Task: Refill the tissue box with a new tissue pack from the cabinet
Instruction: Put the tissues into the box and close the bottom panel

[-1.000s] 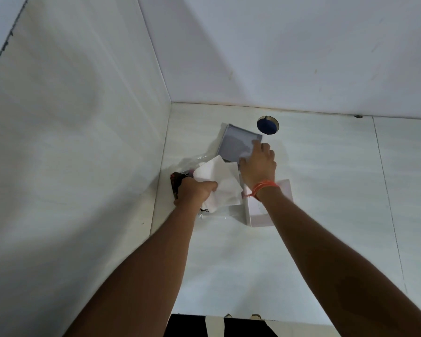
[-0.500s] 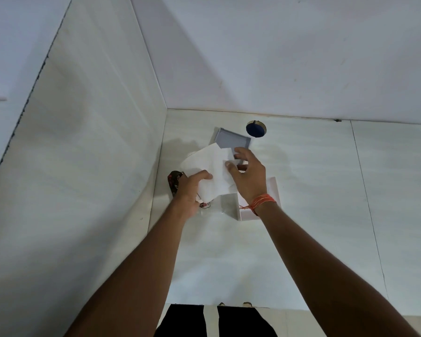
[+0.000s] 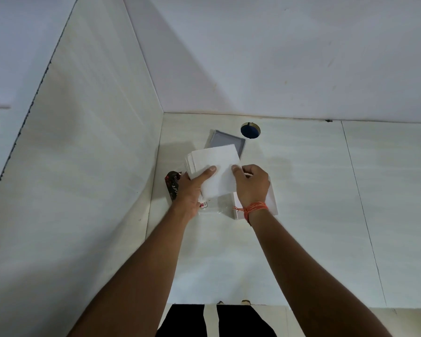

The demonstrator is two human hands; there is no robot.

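I hold a white stack of tissues (image 3: 216, 164) above the white counter with both hands. My left hand (image 3: 191, 190) grips its left edge, thumb on top. My right hand (image 3: 252, 186), an orange thread at the wrist, pinches its right edge. Behind the stack lies a grey open box part (image 3: 226, 142). A white box piece (image 3: 271, 203) lies under my right wrist. Clear plastic wrap (image 3: 214, 207) with a small printed label lies below the stack.
A dark patterned object (image 3: 171, 187) lies by the left wall. A round hole (image 3: 250, 130) with blue inside is in the counter near the back wall. White walls close the corner at the left and back. The counter's front edge (image 3: 326, 306) runs below my arms.
The tissue stack has been lifted and flattened between both hands; my right hand moved from the grey box part onto the stack's right edge. The view has widened upward.
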